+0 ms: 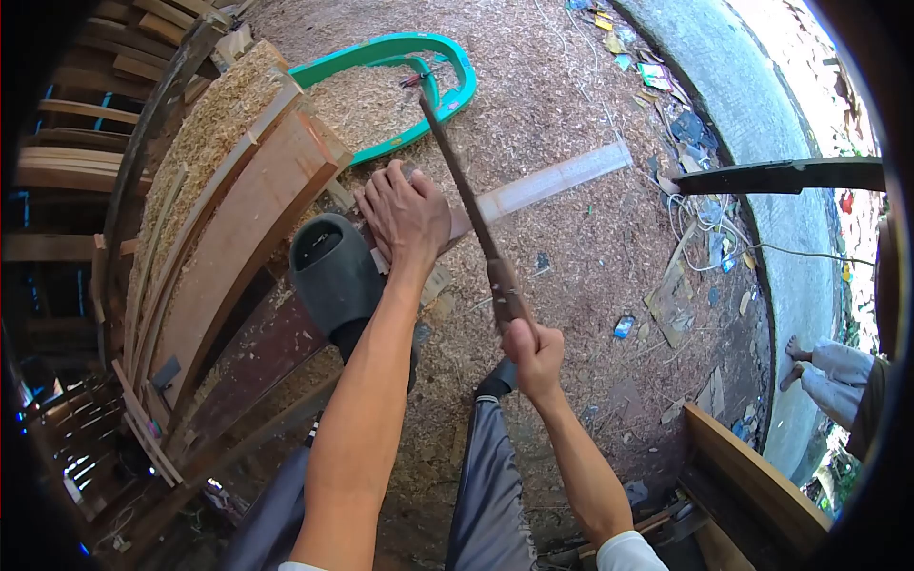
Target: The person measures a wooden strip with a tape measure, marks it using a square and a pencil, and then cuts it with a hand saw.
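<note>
My right hand [533, 357] is closed around the handle of a hand saw [461, 181]. The narrow dark blade runs up and away, crossing a wooden plank [557, 183]. My left hand [407, 211] bears down on the near end of that plank, fingers curled over it, just left of the blade. A dark slipper [333, 271] on my foot stands close beside the left hand. To the right, the pale far part of the plank reaches out over the shavings.
Thick boards [252, 205] lean on the left against heaped sawdust [214, 114]. Beyond my left hand lies a green plastic frame [462, 71]. Litter and a cord line the concrete ledge [762, 114] at right, where another person's feet [795, 362] show. A wooden beam [752, 466] sits lower right.
</note>
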Motion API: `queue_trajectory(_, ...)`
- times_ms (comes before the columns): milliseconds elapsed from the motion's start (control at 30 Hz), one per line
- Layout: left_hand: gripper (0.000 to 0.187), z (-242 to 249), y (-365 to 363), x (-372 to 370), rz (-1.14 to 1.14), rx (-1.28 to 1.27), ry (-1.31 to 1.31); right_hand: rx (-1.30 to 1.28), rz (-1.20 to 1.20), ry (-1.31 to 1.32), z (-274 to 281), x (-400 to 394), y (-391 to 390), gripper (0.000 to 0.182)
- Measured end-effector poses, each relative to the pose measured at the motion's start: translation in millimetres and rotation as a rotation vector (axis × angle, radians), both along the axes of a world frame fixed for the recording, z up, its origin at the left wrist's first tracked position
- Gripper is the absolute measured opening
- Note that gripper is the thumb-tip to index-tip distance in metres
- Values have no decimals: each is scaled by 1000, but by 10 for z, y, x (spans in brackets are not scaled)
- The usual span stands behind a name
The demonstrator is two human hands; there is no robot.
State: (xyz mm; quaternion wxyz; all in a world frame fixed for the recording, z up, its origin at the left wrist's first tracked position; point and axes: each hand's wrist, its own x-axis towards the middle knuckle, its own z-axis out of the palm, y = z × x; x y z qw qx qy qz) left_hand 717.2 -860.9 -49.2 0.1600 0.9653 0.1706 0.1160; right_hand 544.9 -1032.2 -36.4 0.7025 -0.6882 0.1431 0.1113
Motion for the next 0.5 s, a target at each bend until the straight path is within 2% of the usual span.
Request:
queue_trajectory(100,36,21,2,-1,0,-2,39,-416,87,-173,413,-145,7,31)
queue_trajectory(133,35,-37,-10,2,3,17,-36,-418,56,-203,370,-313,-43,24)
queue_trajectory(267,36,-13,1,-12,-5,26,6,-438,119,-112,366,-417,-156,24)
queue_trajectory(433,34,27,29,11,-7,5,51,-366,153,-126,367,-372,-413,24)
queue_trajectory(500,33,10,-5,15,-15,54,-24,-394,169,-150,390,-410,-422,25)
